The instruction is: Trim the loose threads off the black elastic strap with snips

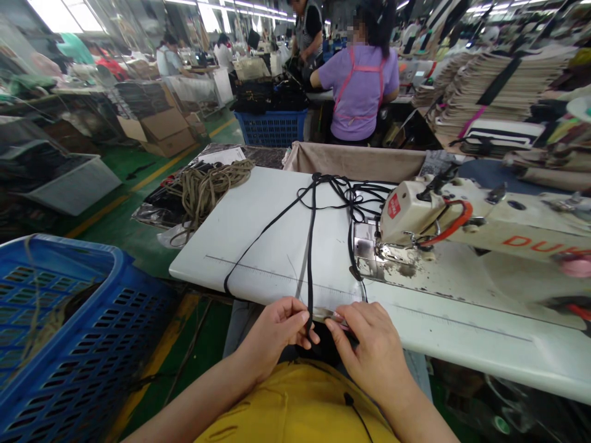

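My left hand [284, 323] is closed at the table's front edge, with a narrow black strap [311, 258] pinched between thumb and fingers. The strap runs back across the white sewing table [258, 215] to a loose tangle of black straps [341, 191] beside the sewing machine [401, 215]. My right hand [369, 338] is just to the right, fingers curled and thumb close to the forefinger. What sits in that grip is too small and hidden to make out. Another stretch of strap loops down over the front edge left of my hands.
A bundle of olive cords [207, 184] lies off the table's left end. A blue basket [115, 295] stands on the floor at my left. Behind the table are a beige cloth-lined bin [355, 161] and a person in purple [355, 92]. Stacked fabric pieces [503, 92] rise at back right.
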The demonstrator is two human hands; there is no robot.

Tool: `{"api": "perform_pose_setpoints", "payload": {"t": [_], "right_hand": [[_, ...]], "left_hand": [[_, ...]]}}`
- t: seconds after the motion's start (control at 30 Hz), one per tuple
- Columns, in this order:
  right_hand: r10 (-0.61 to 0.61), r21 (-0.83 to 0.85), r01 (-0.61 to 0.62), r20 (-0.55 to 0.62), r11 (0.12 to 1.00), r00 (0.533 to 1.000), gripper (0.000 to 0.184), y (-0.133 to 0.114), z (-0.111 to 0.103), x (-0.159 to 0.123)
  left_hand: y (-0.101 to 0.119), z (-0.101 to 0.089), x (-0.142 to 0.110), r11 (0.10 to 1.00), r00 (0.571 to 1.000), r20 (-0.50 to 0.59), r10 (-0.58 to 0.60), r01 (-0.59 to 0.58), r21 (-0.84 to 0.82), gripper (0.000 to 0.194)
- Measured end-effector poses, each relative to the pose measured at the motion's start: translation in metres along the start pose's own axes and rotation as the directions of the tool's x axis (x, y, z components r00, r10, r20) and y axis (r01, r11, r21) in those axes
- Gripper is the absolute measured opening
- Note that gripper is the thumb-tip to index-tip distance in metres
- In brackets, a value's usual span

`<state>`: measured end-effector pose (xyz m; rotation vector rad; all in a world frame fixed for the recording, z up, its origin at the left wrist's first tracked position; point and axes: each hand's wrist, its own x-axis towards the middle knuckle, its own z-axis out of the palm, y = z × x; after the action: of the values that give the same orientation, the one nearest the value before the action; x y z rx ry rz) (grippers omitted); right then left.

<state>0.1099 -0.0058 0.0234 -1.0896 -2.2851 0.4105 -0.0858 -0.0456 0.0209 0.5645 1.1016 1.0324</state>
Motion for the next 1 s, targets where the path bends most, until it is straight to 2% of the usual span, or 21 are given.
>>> {"api": "perform_pose_setpoints", "payload": {"t": [0.4, 0.73, 1.0], "right_hand": [[-0.034, -0.039, 0.033, -0.027, 0.999, 0.999, 0.016, -0.0022, 0.0011, 0.0008], [0.000, 0.153, -0.006, 0.041, 0.988, 0.999, 0.017, 0.0068, 0.0034, 0.0009], [0.009, 0.107, -0.010, 0.014, 0.994, 1.000, 0.018, 0.0065, 0.0032, 0.0007]], "left_hand": [[0.0020, 0.0016, 0.0010, 0.999, 1.000, -0.013, -0.016, 0.016, 0.037, 0.034], [-0.0002, 0.0006, 0.0008, 0.999, 0.999, 0.027, -0.039, 0.040, -0.010, 0.029], [0.0017, 0.0015, 0.0007, 1.000, 0.999, 0.017, -0.027, 0.027, 0.002, 0.029]]}}
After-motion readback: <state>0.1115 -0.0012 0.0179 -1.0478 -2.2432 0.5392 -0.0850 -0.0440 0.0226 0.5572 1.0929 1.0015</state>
